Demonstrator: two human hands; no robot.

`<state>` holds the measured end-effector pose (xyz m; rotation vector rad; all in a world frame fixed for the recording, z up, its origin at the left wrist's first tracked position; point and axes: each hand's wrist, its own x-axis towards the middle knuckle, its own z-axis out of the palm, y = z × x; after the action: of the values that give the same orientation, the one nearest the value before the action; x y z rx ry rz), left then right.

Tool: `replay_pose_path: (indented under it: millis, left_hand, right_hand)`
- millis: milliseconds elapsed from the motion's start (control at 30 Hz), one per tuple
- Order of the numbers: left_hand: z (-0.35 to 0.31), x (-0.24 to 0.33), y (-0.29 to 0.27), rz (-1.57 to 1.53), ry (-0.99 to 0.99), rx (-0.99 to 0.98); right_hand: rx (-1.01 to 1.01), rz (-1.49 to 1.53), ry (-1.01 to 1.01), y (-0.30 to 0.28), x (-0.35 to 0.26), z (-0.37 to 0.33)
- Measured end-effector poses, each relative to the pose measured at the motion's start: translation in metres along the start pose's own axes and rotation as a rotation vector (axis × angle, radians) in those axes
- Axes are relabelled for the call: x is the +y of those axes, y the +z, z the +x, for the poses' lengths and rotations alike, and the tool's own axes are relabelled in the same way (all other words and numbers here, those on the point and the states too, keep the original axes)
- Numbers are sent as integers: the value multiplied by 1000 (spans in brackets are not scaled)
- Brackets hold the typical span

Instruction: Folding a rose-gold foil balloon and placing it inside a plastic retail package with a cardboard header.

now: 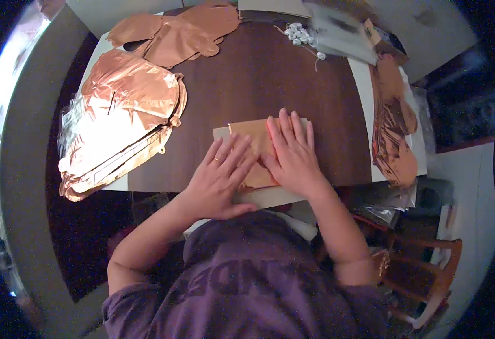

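Observation:
A folded copper-coloured foil sheet (pixel 246 129) lies on a pale flat card (pixel 273 197) at the table's near edge. My left hand (pixel 218 179) is spread over the left side of the foil and card, a ring on one finger. On the foil's right side rests my right hand (pixel 295 155), flat, with its fingers stretched toward the far edge. Neither hand grips anything. Between them part of the folded foil shows; the rest is hidden under my palms and fingers.
Flat, uninflated copper foil balloons (pixel 126 90) are piled at the left, more foil balloons (pixel 176 34) at the far left. Another foil stack (pixel 393 121) lies along the right edge. White ribbon coils (pixel 297 34) and clear plastic bags (pixel 340 31) sit at the back. A wooden chair (pixel 422 265) stands right.

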<state>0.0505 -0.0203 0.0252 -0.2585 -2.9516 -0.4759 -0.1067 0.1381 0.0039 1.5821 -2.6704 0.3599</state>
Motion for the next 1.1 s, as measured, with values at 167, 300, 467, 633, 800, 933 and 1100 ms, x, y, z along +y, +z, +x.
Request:
replay_pose_path:
  millis: [167, 300, 467, 633, 800, 933, 1100]
  left_hand:
    - [8, 6, 3, 74, -76, -77]
    - [9, 3, -3, 45, -76, -38]
    - [28, 7, -21, 68, -63, -79]
    - [40, 6, -23, 138, -106, -197]
    - [33, -2, -12, 162, -93, -124]
    - [26, -5, -11, 97, -82, -79]
    - [15, -5, 2, 34, -96, -31]
  right_hand:
    - [311, 965, 94, 10, 28, -11]
    - [412, 705, 503, -31, 31, -66]
    - [55, 715, 744, -35, 19, -117]
    - [-19, 1439, 848, -26, -3, -109]
    - [-36, 1415, 883, -40, -2, -116]
    - [-120, 1173, 860, -97, 78, -170]
    - [375, 825, 839, -157, 126, -167]
